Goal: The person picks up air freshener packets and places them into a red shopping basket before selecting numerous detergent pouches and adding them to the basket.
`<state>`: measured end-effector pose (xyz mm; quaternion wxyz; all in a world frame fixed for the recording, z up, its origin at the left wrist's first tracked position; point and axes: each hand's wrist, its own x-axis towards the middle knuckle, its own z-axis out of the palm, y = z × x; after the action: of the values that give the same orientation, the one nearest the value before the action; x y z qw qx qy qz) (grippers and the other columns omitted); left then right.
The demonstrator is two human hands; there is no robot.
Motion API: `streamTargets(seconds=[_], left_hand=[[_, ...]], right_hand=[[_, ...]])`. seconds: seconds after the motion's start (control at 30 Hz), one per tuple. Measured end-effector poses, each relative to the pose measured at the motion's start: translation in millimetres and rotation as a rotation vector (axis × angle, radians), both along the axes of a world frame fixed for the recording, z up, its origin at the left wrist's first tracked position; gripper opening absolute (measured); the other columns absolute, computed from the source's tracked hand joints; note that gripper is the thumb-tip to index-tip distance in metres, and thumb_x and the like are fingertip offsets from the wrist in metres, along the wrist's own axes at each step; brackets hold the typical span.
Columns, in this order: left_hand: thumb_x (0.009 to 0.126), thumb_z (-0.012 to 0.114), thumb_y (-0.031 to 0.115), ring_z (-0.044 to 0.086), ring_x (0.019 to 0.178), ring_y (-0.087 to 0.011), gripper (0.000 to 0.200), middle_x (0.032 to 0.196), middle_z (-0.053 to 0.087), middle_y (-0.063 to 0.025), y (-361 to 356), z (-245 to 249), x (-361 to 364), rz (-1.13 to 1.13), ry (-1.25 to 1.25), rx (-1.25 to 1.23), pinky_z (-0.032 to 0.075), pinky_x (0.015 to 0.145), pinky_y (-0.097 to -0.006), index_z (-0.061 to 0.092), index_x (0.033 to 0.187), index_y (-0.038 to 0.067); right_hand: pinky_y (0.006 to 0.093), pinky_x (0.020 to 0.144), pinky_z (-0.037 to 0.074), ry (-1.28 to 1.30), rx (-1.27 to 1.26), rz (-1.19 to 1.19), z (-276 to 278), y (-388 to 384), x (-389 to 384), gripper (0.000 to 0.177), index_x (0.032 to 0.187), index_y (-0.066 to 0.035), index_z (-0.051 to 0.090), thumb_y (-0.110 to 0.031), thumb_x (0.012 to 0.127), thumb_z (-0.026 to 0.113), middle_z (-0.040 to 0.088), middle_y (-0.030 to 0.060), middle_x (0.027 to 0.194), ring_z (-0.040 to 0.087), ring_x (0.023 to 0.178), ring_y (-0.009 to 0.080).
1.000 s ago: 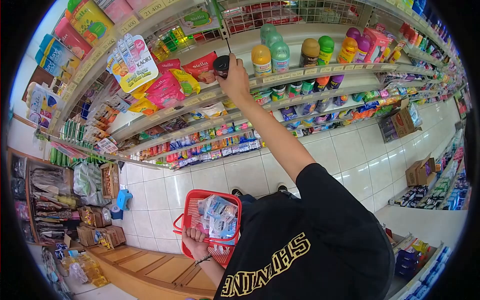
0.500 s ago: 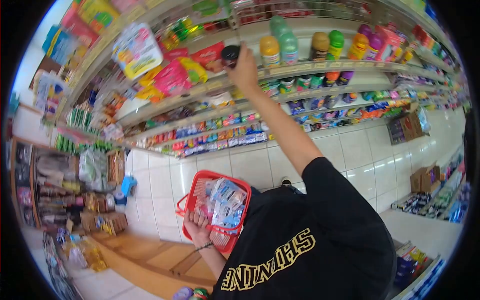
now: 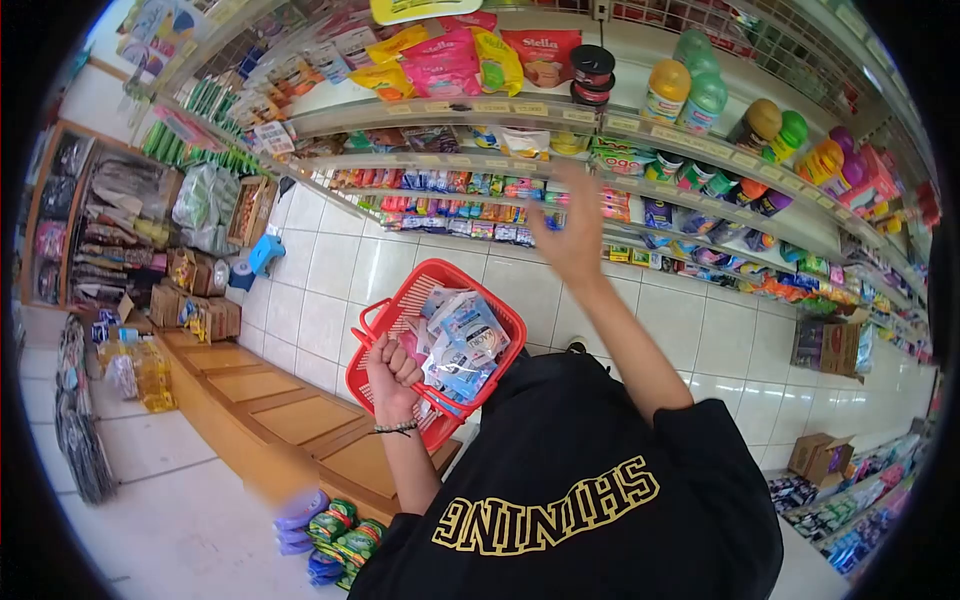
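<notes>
My left hand (image 3: 395,368) is closed round the handle of a red shopping basket (image 3: 352,378). Plastic packets (image 3: 462,335) in blue, white and pink fill part of the basket. My right hand (image 3: 575,235) is raised in front of the lower shelves, somewhat blurred, its thumb and fingers apart with nothing in them. Above it, on the upper shelf, stand small round containers with black lids (image 3: 592,62), one on top of another. A red Stella bag (image 3: 543,58) lies just left of them, beside pink (image 3: 440,65) and yellow bags.
Bottles with round coloured caps (image 3: 667,90) line the shelf to the right. A low wooden bench or cabinet (image 3: 290,400) stands at the left, with green packs (image 3: 345,530) near its end. Cardboard boxes (image 3: 820,455) sit on the tiled floor (image 3: 700,320) at the right.
My right hand has let go of the black-lidded container on the upper shelf and drawn back and down. My left hand still holds the basket. The view has shifted.
</notes>
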<state>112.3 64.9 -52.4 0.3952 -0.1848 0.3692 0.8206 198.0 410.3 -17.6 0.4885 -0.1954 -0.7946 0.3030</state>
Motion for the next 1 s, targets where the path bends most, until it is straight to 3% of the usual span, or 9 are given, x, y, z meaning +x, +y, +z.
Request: streamTargets(seconds=[0.07, 0.13, 0.23, 0.37, 0.6, 0.67, 0.83, 0.93, 1.0], left_hand=[[0.102, 0.047, 0.034, 0.015, 0.036, -0.0058, 0.047, 0.046, 0.019, 0.0086, 1, 12, -3, 0.006, 0.001, 0.022, 0.012, 0.033, -0.0232, 0.03, 0.06, 0.023], [0.103, 0.046, 0.035, 0.015, 0.036, -0.0056, 0.046, 0.047, 0.018, 0.0087, 1, 25, -3, 0.001, 0.024, 0.048, 0.013, 0.033, -0.0228, 0.03, 0.061, 0.023], [0.104, 0.045, 0.035, 0.014, 0.036, -0.0056, 0.046, 0.047, 0.018, 0.0086, -1, 45, -8, 0.0, 0.021, 0.101, 0.013, 0.033, -0.0229, 0.031, 0.062, 0.022], [0.105, 0.042, 0.034, 0.014, 0.036, -0.0054, 0.047, 0.047, 0.017, 0.0085, 3, 66, -26, -0.012, 0.012, 0.15, 0.012, 0.033, -0.0218, 0.031, 0.061, 0.022], [0.106, 0.042, 0.034, 0.014, 0.036, -0.0053, 0.044, 0.047, 0.016, 0.0082, 1, 77, -106, -0.06, 0.009, 0.232, 0.013, 0.033, -0.022, 0.033, 0.064, 0.021], [0.106, 0.042, 0.034, 0.014, 0.036, -0.0053, 0.045, 0.048, 0.016, 0.0082, 1, 79, -130, -0.075, -0.01, 0.246, 0.013, 0.033, -0.0219, 0.032, 0.064, 0.021], [0.104, 0.046, 0.037, 0.014, 0.036, -0.0052, 0.046, 0.047, 0.017, 0.0087, -4, 75, -185, -0.156, -0.021, 0.268, 0.012, 0.035, -0.0231, 0.031, 0.063, 0.022], [0.104, 0.045, 0.037, 0.013, 0.037, -0.0056, 0.047, 0.048, 0.016, 0.0084, -8, 77, -211, -0.162, -0.018, 0.219, 0.012, 0.035, -0.0232, 0.03, 0.063, 0.022], [0.104, 0.045, 0.036, 0.013, 0.037, -0.0059, 0.046, 0.048, 0.016, 0.0085, -11, 74, -227, -0.167, -0.032, 0.205, 0.012, 0.035, -0.0235, 0.031, 0.062, 0.022]], right_hand=[[0.0402, 0.1, 0.046, -0.206, -0.217, 0.373, -34, -44, 12, 0.047, 0.123, 0.0, 0.056, -0.009, 0.08, 0.073, 0.06, 0.0191, 0.123, 0.056, 0.118, 0.035], [0.0397, 0.101, 0.045, -0.412, -0.217, 0.755, -64, -67, 10, 0.05, 0.125, 0.0, 0.056, -0.008, 0.079, 0.073, 0.058, 0.0178, 0.126, 0.055, 0.119, 0.0342], [0.0404, 0.104, 0.045, -0.565, -0.124, 1.012, -84, -98, -3, 0.057, 0.128, 0.0, 0.054, -0.008, 0.076, 0.075, 0.056, 0.0176, 0.126, 0.054, 0.121, 0.0356], [0.0463, 0.109, 0.04, -0.797, 0.173, 0.889, -94, -128, -40, 0.08, 0.138, -0.004, 0.047, -0.004, 0.066, 0.081, 0.048, 0.0171, 0.135, 0.044, 0.131, 0.037], [0.0548, 0.117, 0.028, -1.01, 0.31, 0.827, -79, -144, -107, 0.101, 0.15, -0.008, 0.033, -0.003, 0.062, 0.082, 0.035, 0.0221, 0.149, 0.028, 0.144, 0.0416], [0.0545, 0.121, 0.018, -1.005, 0.367, 0.822, -76, -148, -129, 0.125, 0.155, -0.01, 0.02, -0.015, 0.051, 0.089, 0.027, 0.0246, 0.154, 0.023, 0.146, 0.0424], [0.056, 0.122, 0.013, -1.032, 0.211, 0.833, -66, -157, -183, 0.116, 0.152, -0.002, 0.024, -0.021, 0.055, 0.084, 0.021, 0.027, 0.156, 0.019, 0.148, 0.0438], [0.0566, 0.119, 0.023, -0.812, 0.159, 0.777, -81, -169, -196, 0.084, 0.138, 0.0, 0.042, -0.021, 0.065, 0.077, 0.022, 0.0252, 0.157, 0.022, 0.147, 0.045], [0.0566, 0.116, 0.027, -0.828, 0.215, 0.782, -83, -173, -206, 0.077, 0.136, -0.002, 0.045, -0.02, 0.067, 0.075, 0.025, 0.0225, 0.157, 0.024, 0.146, 0.0442]])
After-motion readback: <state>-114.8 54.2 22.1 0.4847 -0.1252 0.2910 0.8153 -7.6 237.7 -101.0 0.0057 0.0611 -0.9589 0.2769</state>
